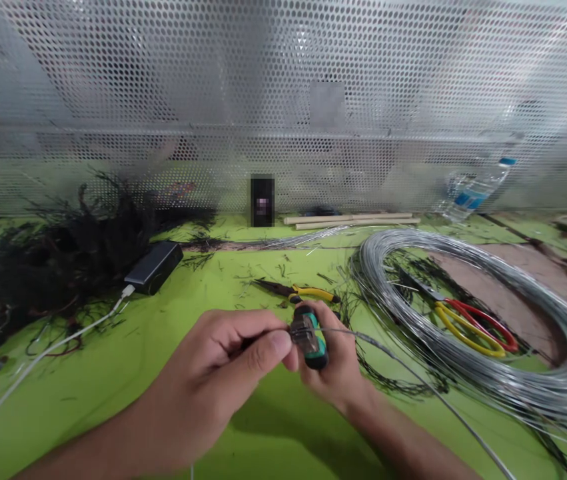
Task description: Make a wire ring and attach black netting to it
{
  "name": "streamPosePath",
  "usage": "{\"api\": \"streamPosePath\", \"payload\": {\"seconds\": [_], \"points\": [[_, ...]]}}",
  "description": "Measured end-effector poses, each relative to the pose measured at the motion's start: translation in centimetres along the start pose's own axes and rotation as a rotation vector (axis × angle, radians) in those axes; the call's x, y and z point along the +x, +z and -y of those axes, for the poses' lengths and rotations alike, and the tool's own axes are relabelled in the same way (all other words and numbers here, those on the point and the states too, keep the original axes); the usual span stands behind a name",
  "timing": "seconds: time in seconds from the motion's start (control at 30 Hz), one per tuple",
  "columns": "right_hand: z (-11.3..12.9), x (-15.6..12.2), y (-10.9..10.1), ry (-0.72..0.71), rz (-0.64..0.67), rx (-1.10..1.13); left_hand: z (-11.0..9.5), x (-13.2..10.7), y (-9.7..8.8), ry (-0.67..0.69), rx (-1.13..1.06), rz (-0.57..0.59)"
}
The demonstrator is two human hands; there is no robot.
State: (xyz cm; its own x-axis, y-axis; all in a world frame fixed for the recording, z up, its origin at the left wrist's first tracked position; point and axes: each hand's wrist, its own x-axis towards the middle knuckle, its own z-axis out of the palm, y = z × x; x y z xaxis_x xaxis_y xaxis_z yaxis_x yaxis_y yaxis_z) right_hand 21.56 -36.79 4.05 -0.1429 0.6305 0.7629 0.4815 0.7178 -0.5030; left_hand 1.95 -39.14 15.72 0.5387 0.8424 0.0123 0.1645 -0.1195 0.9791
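Note:
My right hand (pixel 336 353) is wrapped around pliers (pixel 308 339) with green and black handles, their metal head facing my left hand. My left hand (pixel 243 367) is closed in a pinch right at the jaws; a thin grey wire (pixel 378 343) lines up with its fingertips, though the end between them is mostly hidden. From the jaws this wire runs over my right hand and down to the lower right. Just beyond my hands lie long-nose pliers (pixel 296 291) with yellow and black handles.
On the right sits a large coil of silver wire (pixel 388 313), with red-and-yellow-handled scissors (pixel 468 323) inside it. A tilted water bottle (pixel 480 191), pale sticks (pixel 353 220) and a perforated metal screen (pixel 203 80) are behind. Left are a black power bank (pixel 156 267), its white cable (pixel 63 341) and dark bristly strands (pixel 78 247).

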Motion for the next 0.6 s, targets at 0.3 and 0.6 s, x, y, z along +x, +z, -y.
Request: {"api": "streamPosePath", "payload": {"seconds": [0.3, 0.6], "points": [[0.7, 0.0, -0.1, 0.074, 0.027, 0.063, -0.7, 0.7, -0.1, 0.466, 0.578, -0.270], [2.1, 0.4, -0.3, 0.173, 0.183, 0.062, 0.1, -0.1, -0.7, 0.722, 1.009, -0.435]]}}
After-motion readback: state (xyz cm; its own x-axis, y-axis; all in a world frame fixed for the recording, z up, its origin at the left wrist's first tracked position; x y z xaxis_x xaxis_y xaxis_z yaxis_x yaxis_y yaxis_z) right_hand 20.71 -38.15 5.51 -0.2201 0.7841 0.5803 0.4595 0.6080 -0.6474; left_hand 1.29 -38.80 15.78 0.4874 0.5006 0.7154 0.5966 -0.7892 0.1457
